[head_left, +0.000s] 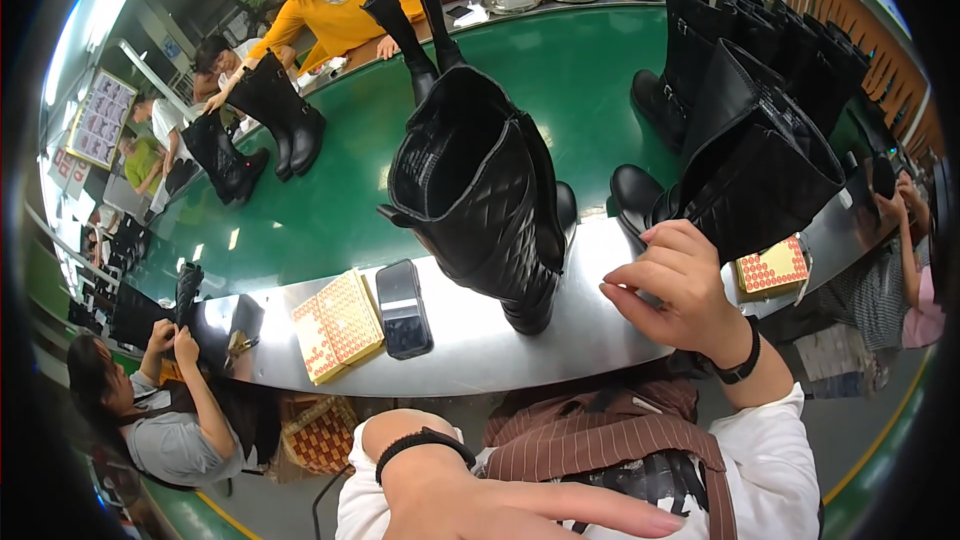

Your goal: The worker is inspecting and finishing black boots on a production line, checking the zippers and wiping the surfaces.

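Note:
A tall black quilted boot stands upright on the metal ledge before me, its wide top facing me. Behind its shaft shows part of another black boot. My right hand hovers over the ledge to the right of the quilted boot, apart from it, fingers loosely bent and spread with nothing in them. Close beyond that hand are tall black boots; whether the fingertips touch them I cannot tell. Low in front of my body, my left hand is held open, fingers stretched out and holding nothing.
On the metal ledge lie a phone, a yellow sticker pad and another sticker pad. More black boots stand on the green belt. Co-workers sit left and right; a person in yellow stands across.

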Available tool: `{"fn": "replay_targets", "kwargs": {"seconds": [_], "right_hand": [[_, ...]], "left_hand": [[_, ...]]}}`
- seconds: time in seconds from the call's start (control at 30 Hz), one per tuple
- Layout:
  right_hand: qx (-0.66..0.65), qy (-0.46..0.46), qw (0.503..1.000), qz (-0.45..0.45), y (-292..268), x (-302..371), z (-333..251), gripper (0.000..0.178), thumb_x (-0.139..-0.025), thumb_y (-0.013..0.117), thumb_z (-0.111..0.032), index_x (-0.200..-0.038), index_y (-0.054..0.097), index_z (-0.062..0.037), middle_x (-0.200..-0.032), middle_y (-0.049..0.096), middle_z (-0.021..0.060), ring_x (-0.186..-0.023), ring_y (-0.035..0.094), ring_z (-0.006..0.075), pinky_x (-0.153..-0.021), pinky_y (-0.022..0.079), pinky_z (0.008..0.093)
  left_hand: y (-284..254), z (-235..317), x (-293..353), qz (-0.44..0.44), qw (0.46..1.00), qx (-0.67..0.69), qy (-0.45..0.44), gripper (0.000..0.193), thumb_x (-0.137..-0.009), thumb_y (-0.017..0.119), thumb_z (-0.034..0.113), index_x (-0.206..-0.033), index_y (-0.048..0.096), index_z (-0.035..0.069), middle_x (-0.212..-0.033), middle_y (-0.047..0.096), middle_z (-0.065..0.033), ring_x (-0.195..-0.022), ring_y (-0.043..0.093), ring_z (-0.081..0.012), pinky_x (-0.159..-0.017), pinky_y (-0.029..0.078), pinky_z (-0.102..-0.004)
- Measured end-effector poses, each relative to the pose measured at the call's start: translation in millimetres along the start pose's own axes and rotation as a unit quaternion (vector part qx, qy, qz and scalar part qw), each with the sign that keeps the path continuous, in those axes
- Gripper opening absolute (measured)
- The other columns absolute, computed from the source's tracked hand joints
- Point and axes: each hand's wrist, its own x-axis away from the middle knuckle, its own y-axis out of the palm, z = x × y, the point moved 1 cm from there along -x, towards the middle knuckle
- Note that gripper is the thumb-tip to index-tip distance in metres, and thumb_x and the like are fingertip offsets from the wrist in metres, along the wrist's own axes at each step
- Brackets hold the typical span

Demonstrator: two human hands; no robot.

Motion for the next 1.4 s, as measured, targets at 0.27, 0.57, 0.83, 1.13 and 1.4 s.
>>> {"fn": "replay_targets", "kwargs": {"seconds": [0.27, 0.57, 0.83, 1.13, 1.4], "right_hand": [[-0.110, 0.170, 0.978, 0.044, 31.1, -27.8, 18.0, 0.043, -0.078, 0.070, -0.011, -0.118, 0.056, -0.0026, -0.096, 0.061, 0.0104, -0.074, 0.060, 0.0214, -0.069, 0.049, 0.0327], [-0.142, 0.303, 0.942, 0.014, 60.7, -47.1, 54.3, 0.024, -0.092, 0.059, -0.020, -0.078, 0.055, -0.0004, -0.055, 0.055, 0.0064, -0.049, 0.059, 0.0207, -0.051, 0.047, 0.0333], [-0.382, 0.348, 0.856, 0.018, 67.6, -35.6, 61.6, 0.027, -0.097, 0.055, -0.023, -0.084, 0.056, 0.0010, -0.059, 0.056, 0.0026, -0.051, 0.062, 0.0108, -0.047, 0.044, 0.0239], [-0.418, 0.345, 0.840, 0.019, 59.4, -34.0, 55.5, 0.026, -0.098, 0.053, -0.024, -0.092, 0.061, 0.0010, -0.061, 0.055, 0.0005, -0.053, 0.063, 0.0105, -0.048, 0.044, 0.0208], [-0.476, 0.366, 0.797, 0.064, 64.3, -31.6, 48.2, 0.025, -0.097, 0.054, -0.022, -0.098, 0.061, 0.0019, -0.068, 0.054, 0.0000, -0.055, 0.065, 0.0116, -0.049, 0.045, 0.0210]], "left_hand": [[-62.0, -6.9, -21.3, 0.081, 0.608, -0.787, -0.062, 0.055, -0.084, 0.064, 0.043, -0.118, 0.058, 0.001, -0.111, 0.058, -0.0154, -0.102, 0.055, -0.0277, -0.091, 0.044, -0.0385], [-58.1, 14.3, -20.3, -0.295, 0.759, -0.538, -0.217, 0.032, -0.048, 0.078, 0.017, -0.079, 0.076, 0.021, -0.065, 0.031, 0.0037, -0.068, 0.046, -0.0146, -0.105, 0.025, -0.0658], [-45.7, 46.1, 6.7, -0.273, 0.773, -0.518, -0.245, 0.039, -0.043, 0.071, 0.019, -0.080, 0.078, 0.027, -0.065, 0.035, 0.0071, -0.070, 0.047, -0.0107, -0.106, 0.022, -0.0708], [-65.2, 44.8, 8.6, -0.210, 0.806, -0.501, -0.233, 0.039, -0.041, 0.071, 0.022, -0.079, 0.078, 0.023, -0.066, 0.039, 0.0064, -0.076, 0.048, -0.0160, -0.108, 0.015, -0.0711], [-60.2, 20.9, -7.4, -0.084, 0.713, -0.672, -0.180, 0.035, -0.050, 0.078, 0.005, -0.084, 0.077, 0.012, -0.076, 0.045, -0.0011, -0.077, 0.048, -0.0192, -0.066, 0.042, -0.0265]]}}
